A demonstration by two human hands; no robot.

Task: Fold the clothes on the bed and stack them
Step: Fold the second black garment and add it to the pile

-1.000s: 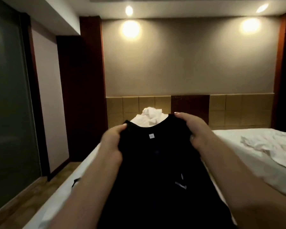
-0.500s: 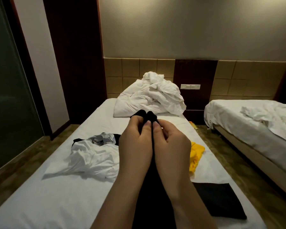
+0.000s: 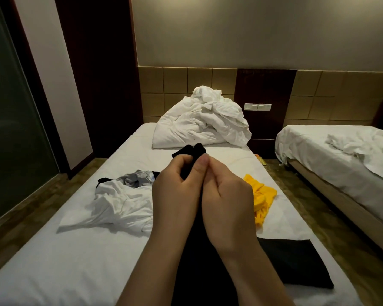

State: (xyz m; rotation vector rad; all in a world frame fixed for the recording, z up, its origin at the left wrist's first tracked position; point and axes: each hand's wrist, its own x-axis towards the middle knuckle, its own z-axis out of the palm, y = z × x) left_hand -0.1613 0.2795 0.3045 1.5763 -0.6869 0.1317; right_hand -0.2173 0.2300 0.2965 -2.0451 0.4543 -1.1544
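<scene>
A black garment [image 3: 191, 152] hangs folded lengthwise between my hands, above the bed [image 3: 60, 266]. My left hand [image 3: 175, 193] and my right hand [image 3: 227, 202] press side by side, each pinching the garment's top, which pokes out above my fingers. On the sheet to the left lies a crumpled white shirt [image 3: 122, 206] with a grey garment [image 3: 137, 178] behind it. A yellow garment [image 3: 262, 198] lies bunched to the right. A folded black piece [image 3: 296, 263] lies flat at the near right.
A heaped white duvet [image 3: 201, 124] fills the head of the bed. A second bed [image 3: 341, 151] with rumpled white linen stands to the right across a narrow floor gap [image 3: 296, 195]. A glass partition [image 3: 11, 133] runs along the left.
My hands came together from holding the black garment spread by its shoulders, doubling it lengthwise. My view dropped from the wall down to the bed.
</scene>
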